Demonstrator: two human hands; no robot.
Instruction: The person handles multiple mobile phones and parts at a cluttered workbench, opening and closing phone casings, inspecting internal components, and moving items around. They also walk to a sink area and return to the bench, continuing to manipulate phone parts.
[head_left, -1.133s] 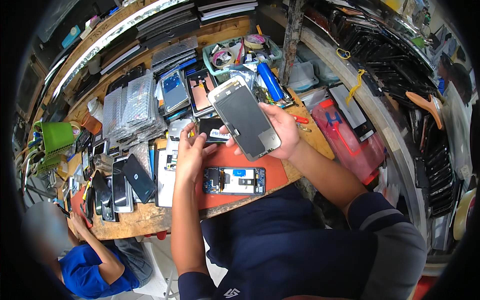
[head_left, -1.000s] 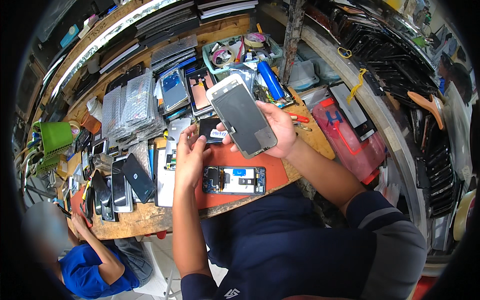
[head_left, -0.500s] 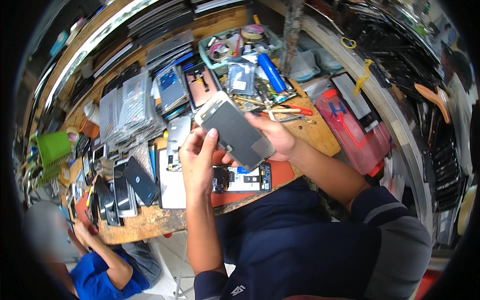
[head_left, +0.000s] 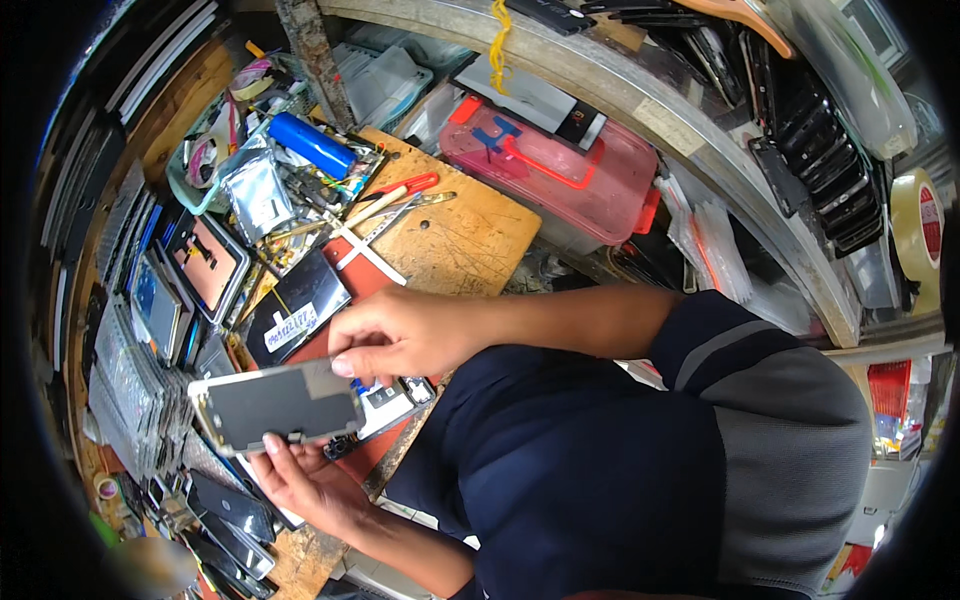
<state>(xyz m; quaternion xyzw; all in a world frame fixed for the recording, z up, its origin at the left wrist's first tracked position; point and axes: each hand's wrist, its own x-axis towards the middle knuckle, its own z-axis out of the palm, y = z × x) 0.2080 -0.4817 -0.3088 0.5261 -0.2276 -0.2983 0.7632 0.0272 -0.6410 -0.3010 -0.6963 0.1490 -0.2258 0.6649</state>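
Observation:
A phone screen panel [head_left: 290, 405], dark grey on its back with a pale border, is held tilted above the bench at centre left. My left hand [head_left: 310, 490] grips its lower edge, thumb on the back face. At the upper right corner, my right hand [head_left: 400, 335] has its fingers curled and its thumb tip against the panel. Partly hidden beneath my hands lies an opened phone [head_left: 395, 405] with its insides exposed, on a red mat [head_left: 375, 275]. Beyond the panel, a dark glossy phone panel [head_left: 310, 285] with a handwritten white label rests on the bench.
Pliers with red handles [head_left: 405, 187], tweezers and a blue cylinder [head_left: 312, 145] lie at the back, beside a teal basket [head_left: 190, 185]. Bubble-wrapped parts [head_left: 135, 400] are stacked left. A pinkish lidded box [head_left: 560, 185] stands past the wooden bench [head_left: 465, 235]. Several phones [head_left: 230, 510] lie lower left.
My view has swung to the right. The panel has turned from upright to nearly sideways; my right hand has shifted from its side edge to a corner, while my left still grips it.

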